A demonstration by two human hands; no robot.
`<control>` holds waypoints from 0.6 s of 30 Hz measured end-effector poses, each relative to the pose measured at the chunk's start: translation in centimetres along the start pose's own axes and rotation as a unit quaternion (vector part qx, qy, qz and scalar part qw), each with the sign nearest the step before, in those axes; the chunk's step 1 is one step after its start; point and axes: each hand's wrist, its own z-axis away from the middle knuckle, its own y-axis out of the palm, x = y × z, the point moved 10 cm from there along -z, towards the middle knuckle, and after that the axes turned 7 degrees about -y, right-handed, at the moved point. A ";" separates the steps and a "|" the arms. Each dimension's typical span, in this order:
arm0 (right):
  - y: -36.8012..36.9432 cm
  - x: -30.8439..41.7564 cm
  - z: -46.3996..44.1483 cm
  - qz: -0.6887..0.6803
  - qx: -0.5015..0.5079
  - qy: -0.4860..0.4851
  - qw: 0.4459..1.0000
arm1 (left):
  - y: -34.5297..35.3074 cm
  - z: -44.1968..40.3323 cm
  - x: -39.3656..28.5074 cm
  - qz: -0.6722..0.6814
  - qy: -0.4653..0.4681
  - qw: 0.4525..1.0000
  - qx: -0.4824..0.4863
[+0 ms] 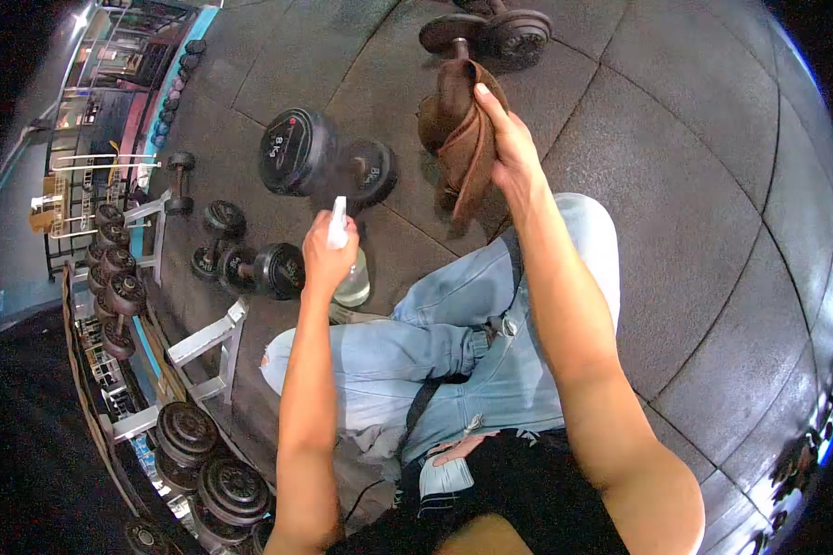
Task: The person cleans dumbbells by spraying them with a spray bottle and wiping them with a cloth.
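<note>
My left hand (328, 254) is wrapped round the neck of a spray bottle (353, 282) with a white trigger head and a clear body. Its nozzle points toward an 8 kg dumbbell (298, 153) lying on the floor just beyond. In my right hand (514, 139) is a brown cloth (472, 153), bunched and hanging down. The cloth covers one end of a dumbbell whose metal handle (460, 48) shows above it; whether my fingers also bear the dumbbell's weight is hidden.
More dumbbells (518, 37) lie on the dark rubber floor (676, 166) at the top. Several others (250, 268) sit to the left, beside a white-framed rack (208, 338). Loaded rack rows (190, 435) run along the lower left. My crossed legs (453, 342) are close in front.
</note>
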 end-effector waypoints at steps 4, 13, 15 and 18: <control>0.2 0.5 0.4 0.008 -0.012 -0.004 1.000 | 0.8 -1.5 0.0 -0.084 0.049 0.995 -0.031; 1.0 0.5 0.4 -0.004 0.010 -0.001 1.000 | 1.7 -2.3 2.8 -0.112 0.055 0.992 0.014; 0.7 0.4 0.2 0.004 -0.004 -0.006 1.000 | 1.2 -2.2 3.7 -0.109 0.048 0.993 -0.001; 0.3 0.5 0.1 0.016 -0.017 -0.013 1.000 | 0.9 -2.2 5.7 -0.126 0.000 0.992 0.009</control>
